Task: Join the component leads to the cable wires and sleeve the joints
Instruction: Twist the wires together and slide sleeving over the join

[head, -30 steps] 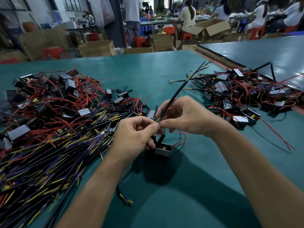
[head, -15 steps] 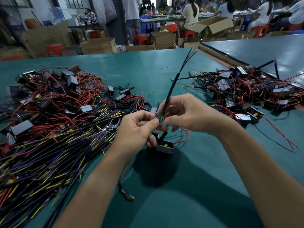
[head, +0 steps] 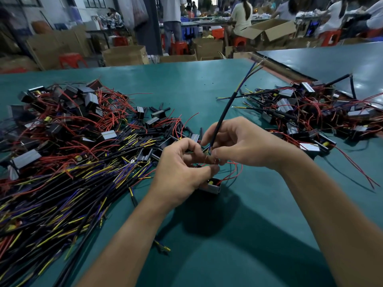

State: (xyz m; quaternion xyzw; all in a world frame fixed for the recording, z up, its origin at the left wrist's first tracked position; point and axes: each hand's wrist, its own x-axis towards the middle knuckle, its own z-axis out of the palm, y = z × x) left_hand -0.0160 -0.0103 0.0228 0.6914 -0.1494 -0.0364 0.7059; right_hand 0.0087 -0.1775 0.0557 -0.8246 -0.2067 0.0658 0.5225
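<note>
Evidently mid-joint: my left hand pinches leads off the component, my right hand pinches the cable wires; sleeving looks undone, and the cable pile waits.

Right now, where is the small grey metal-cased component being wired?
Head view, centre: the grey metal-cased component sits on the green table just beneath the left hand, its red leads rising toward the right hand holding the black cable.

no legible text, labels or numbers anywhere
</note>
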